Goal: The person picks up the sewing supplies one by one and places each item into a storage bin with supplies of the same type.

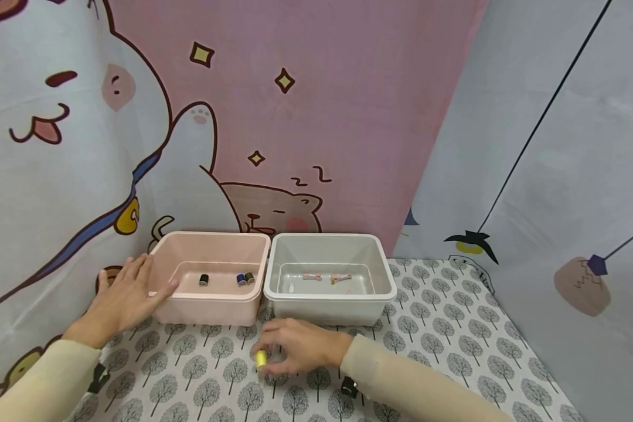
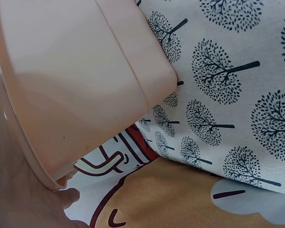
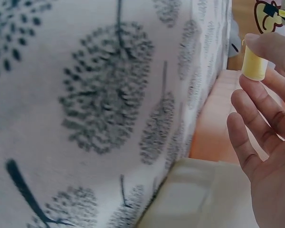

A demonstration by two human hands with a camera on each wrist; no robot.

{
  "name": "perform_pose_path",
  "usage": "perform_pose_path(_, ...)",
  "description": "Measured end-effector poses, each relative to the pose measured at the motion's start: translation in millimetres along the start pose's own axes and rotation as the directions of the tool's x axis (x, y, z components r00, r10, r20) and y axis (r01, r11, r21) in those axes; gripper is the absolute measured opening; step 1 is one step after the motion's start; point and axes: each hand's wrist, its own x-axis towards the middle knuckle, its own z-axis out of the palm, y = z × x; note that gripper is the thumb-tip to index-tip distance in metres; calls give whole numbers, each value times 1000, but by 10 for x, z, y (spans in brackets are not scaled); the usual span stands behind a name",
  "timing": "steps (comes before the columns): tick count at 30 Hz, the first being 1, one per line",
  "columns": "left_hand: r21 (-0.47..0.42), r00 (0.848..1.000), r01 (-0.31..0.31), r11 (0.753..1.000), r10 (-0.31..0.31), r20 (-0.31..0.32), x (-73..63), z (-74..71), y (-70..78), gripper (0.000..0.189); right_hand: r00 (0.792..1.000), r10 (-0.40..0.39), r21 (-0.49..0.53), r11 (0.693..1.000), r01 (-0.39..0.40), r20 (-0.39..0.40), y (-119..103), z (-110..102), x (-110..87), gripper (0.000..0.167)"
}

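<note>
Between thumb and fingertips, my right hand (image 1: 298,346) pinches a small yellow thread spool (image 1: 261,359) in front of the bins. The right wrist view shows the spool (image 3: 254,63) held at its two ends, with the other fingers loosely spread. My left hand (image 1: 123,296) rests on the left rim of the pink bin (image 1: 206,310), fingers extended and thumb across its front corner. Inside that bin lie a black spool (image 1: 203,280), a blue spool (image 1: 241,280) and a dark green spool (image 1: 249,278).
Right beside the pink bin stands a light grey bin (image 1: 327,308) holding small pink wrapped pieces (image 1: 312,276). A tree-print cloth (image 1: 232,375) covers the table. Behind the bins hangs a cartoon-printed curtain (image 1: 348,117). A small black object (image 1: 349,387) lies by the right sleeve.
</note>
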Motion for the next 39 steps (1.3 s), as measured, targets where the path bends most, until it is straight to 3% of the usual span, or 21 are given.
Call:
perform_pose_path(23,6,1000,-2,1000,2,-1,-24,-13,19,116,991,-55,25,998,58,-118,-149,-598,182,39)
perform_pose_path(34,5,1000,1,1000,-1,-1,-16,-6,17,115,984,-35,77,996,49,-173,-83,-842,339,40)
perform_pose_path(39,4,1000,4,1000,-4,0,-10,-2,16,115,974,-59,103,991,83,-217,-12,-947,423,40)
